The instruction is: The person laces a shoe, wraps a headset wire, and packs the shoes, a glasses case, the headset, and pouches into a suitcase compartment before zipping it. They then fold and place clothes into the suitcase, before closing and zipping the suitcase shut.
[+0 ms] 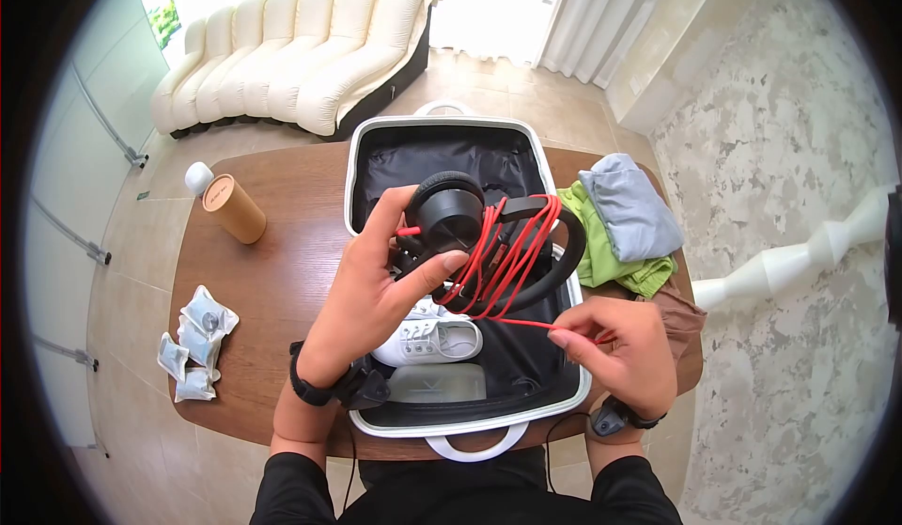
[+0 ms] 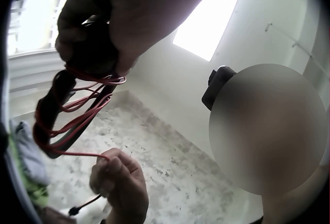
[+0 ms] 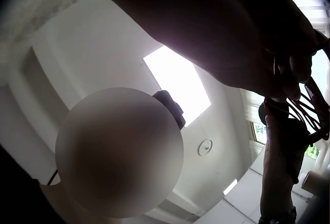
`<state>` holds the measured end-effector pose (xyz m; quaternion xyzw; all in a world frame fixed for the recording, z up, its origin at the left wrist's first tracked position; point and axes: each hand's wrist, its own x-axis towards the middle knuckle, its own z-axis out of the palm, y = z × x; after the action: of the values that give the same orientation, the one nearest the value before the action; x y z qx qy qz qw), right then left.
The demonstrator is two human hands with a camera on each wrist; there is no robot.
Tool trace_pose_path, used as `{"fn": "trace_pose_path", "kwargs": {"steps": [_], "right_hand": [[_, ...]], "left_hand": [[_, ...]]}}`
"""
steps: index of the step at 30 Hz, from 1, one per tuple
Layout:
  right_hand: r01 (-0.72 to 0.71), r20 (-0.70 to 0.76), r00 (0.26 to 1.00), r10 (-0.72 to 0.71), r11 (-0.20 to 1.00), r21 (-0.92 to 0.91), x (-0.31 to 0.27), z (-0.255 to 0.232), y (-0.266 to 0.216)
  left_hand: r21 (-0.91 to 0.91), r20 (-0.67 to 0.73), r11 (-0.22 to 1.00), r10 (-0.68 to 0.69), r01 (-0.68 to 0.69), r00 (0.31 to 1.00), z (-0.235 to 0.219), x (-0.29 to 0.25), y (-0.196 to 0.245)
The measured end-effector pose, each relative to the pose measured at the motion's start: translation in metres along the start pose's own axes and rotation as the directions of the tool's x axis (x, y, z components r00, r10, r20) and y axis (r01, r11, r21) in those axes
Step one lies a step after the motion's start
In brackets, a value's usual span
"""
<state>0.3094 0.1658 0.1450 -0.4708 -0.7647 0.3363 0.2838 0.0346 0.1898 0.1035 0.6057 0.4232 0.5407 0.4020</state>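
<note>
My left hand (image 1: 362, 281) grips a pair of black over-ear headphones (image 1: 449, 219) by an ear cup, up above the open suitcase (image 1: 573, 403). Red cable (image 1: 489, 262) is wound in several loops around the headband. A length of it runs taut to my right hand (image 1: 625, 346), which pinches it between thumb and fingers. In the left wrist view the black plug (image 2: 73, 211) at the cable's end dangles below the right hand. Under the headphones, white sneakers (image 1: 427, 340) and a translucent grey case (image 1: 437, 384) lie in the suitcase's near half.
Folded clothes (image 1: 629, 219) in grey, green and brown are stacked right of the suitcase on the wooden table (image 1: 291, 281). At the left stand a brown cardboard tube (image 1: 235, 210) and a white rounded object (image 1: 198, 178). Several pale sealed packets (image 1: 202, 337) lie nearer.
</note>
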Motion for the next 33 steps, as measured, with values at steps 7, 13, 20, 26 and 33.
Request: {"fn": "trace_pose_path", "kwargs": {"steps": [7, 13, 20, 26, 33], "right_hand": [[-0.14, -0.022, 0.989, 0.148, 0.967, 0.212, 0.002, -0.004, 0.0], [-0.11, -0.075, 0.987, 0.141, 0.943, 0.314, 0.001, -0.002, 0.008], [-0.103, -0.043, 0.991, 0.127, 0.927, 0.361, 0.0, -0.007, 0.009], [-0.086, -0.094, 0.987, 0.127, 0.93, 0.358, -0.005, -0.012, 0.004], [0.124, -0.301, 0.951, 0.075, 0.799, 0.589, -0.005, -0.007, 0.005]], "left_hand": [[0.023, 0.003, 0.999, 0.028, -0.028, 1.0, -0.002, -0.001, 0.001], [0.073, -0.006, 0.996, 0.044, -0.044, 0.999, -0.003, 0.001, 0.0], [0.067, -0.022, 0.996, 0.055, -0.053, 0.998, -0.005, 0.002, -0.002], [0.237, 0.015, 0.97, 0.048, -0.05, 0.999, -0.005, 0.002, 0.004], [0.27, 0.104, 0.963, -0.033, 0.004, 0.994, -0.004, 0.004, 0.007]]}}
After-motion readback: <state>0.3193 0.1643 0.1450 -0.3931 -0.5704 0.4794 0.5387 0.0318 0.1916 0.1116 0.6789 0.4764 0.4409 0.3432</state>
